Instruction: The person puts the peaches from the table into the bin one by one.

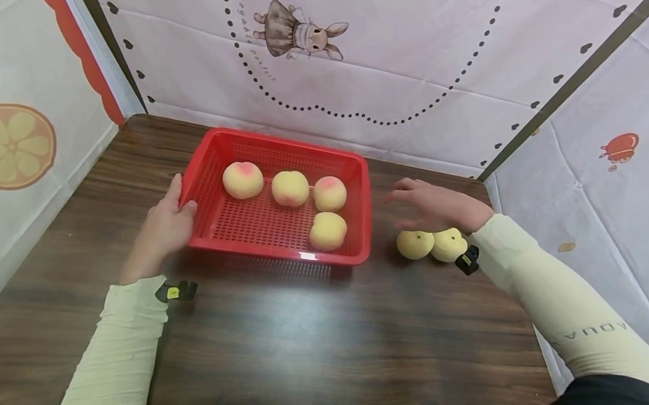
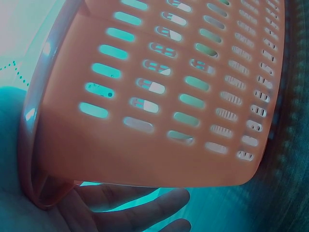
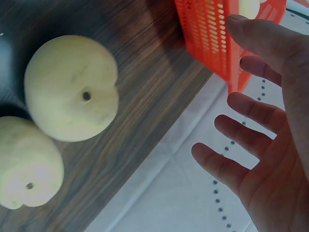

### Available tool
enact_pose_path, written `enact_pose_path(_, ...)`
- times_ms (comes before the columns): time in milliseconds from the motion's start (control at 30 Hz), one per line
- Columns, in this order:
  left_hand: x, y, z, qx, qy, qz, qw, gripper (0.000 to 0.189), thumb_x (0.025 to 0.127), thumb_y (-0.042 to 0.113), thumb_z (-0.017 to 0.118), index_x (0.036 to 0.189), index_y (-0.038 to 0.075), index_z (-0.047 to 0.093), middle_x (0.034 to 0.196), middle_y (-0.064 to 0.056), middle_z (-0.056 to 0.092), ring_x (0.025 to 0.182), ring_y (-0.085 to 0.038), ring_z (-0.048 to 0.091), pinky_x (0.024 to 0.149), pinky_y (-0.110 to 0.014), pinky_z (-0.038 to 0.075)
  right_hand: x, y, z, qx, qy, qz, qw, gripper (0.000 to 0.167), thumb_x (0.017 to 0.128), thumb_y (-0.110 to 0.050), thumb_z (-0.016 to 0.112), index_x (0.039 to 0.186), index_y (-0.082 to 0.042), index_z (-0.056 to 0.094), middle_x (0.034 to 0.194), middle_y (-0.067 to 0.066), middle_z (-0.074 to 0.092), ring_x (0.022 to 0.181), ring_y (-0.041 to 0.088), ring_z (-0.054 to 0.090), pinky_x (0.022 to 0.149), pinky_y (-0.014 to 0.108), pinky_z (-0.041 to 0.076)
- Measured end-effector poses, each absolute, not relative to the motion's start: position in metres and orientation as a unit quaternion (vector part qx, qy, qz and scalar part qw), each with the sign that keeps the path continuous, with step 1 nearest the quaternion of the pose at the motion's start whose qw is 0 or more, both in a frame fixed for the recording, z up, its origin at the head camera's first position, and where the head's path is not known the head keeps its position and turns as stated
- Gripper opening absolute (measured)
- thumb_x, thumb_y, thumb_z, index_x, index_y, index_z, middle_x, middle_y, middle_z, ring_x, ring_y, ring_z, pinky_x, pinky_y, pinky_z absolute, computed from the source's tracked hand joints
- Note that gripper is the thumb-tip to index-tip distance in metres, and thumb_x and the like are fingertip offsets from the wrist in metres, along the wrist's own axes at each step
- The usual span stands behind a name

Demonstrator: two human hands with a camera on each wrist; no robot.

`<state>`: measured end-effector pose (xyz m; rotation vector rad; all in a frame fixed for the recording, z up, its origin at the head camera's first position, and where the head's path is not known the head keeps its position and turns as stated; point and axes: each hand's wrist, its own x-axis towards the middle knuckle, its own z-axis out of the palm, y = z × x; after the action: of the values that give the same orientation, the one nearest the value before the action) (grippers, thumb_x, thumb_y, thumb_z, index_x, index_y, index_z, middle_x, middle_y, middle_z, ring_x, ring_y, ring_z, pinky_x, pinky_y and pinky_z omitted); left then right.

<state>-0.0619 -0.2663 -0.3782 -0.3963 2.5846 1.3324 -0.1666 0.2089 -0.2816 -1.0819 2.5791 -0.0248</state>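
Note:
A red plastic basket (image 1: 280, 251) with slotted walls holds several yellow peaches with pink blushes, among them one peach (image 1: 243, 180) at its left end. My left hand (image 1: 165, 227) grips the basket's left rim, the thumb over the edge; in the left wrist view its fingers (image 2: 159, 208) show by the basket's outer wall (image 2: 159, 162). To the basket's right, my right hand (image 1: 437, 205) hovers with fingers spread and nothing held. Just in front of it, two more peaches (image 1: 415, 245) lie side by side on the table; the right wrist view shows them (image 3: 72, 89) close up.
The dark wood-grain table (image 1: 297, 356) runs back to a white printed cloth wall (image 1: 394, 62). Similar cloth walls stand at the left (image 1: 23, 228) and right (image 1: 598, 194). Each wrist carries a small black camera, such as the left one (image 1: 176, 291).

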Motion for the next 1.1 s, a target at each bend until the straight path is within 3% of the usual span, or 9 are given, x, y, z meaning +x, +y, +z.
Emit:
enact_pose_path(500, -0.064, -0.268, -0.378, -0.132, 0.879, 0.445, 0.107, 0.079, 0.111, 0.045, 0.034, 0.163, 0.029, -0.023, 0.168, -0.029, 0.025, 0.132, -0.051, 0.048, 0.106, -0.075, 0.043, -0.156, 0.25, -0.293, -0.322, 0.924, -0.024, 0.205, 0.062, 0.097, -0.033, 0.074, 0.15, -0.007, 0.054, 0.156, 0.021, 0.044, 0.143, 0.043, 0.046, 0.113, 0.06, 0.045)
enact_pose_path(767, -0.063, -0.268, -0.378, -0.131, 0.879, 0.447, 0.103, 0.08, 0.111, 0.046, 0.035, 0.163, 0.03, -0.023, 0.168, -0.029, 0.024, 0.133, -0.052, 0.048, 0.107, -0.075, 0.043, -0.15, 0.263, -0.313, -0.303, 0.929, -0.054, 0.206, 0.067, 0.095, -0.036, 0.076, 0.152, -0.009, 0.052, 0.158, 0.02, 0.041, 0.142, 0.042, 0.047, 0.112, 0.06, 0.046)
enact_pose_path(967, -0.063, -0.269, -0.378, -0.137, 0.878, 0.448, 0.105, 0.08, 0.11, 0.047, 0.036, 0.162, 0.031, -0.024, 0.169, -0.028, 0.023, 0.133, -0.053, 0.049, 0.106, -0.074, 0.045, -0.15, 0.263, -0.332, -0.264, 0.935, -0.084, 0.222, 0.076, 0.096, -0.04, 0.075, 0.158, -0.009, 0.043, 0.164, 0.019, 0.032, 0.148, 0.043, 0.04, 0.115, 0.063, 0.042)
enact_pose_path(1100, -0.063, -0.268, -0.378, -0.14, 0.877, 0.447, 0.107, 0.08, 0.111, 0.045, 0.035, 0.162, 0.03, -0.023, 0.169, -0.028, 0.022, 0.134, -0.052, 0.048, 0.107, -0.073, 0.044, -0.147, 0.261, -0.351, -0.269, 0.939, -0.081, 0.199, 0.075, 0.097, -0.04, 0.073, 0.158, -0.008, 0.044, 0.16, 0.019, 0.035, 0.142, 0.041, 0.043, 0.111, 0.06, 0.047)
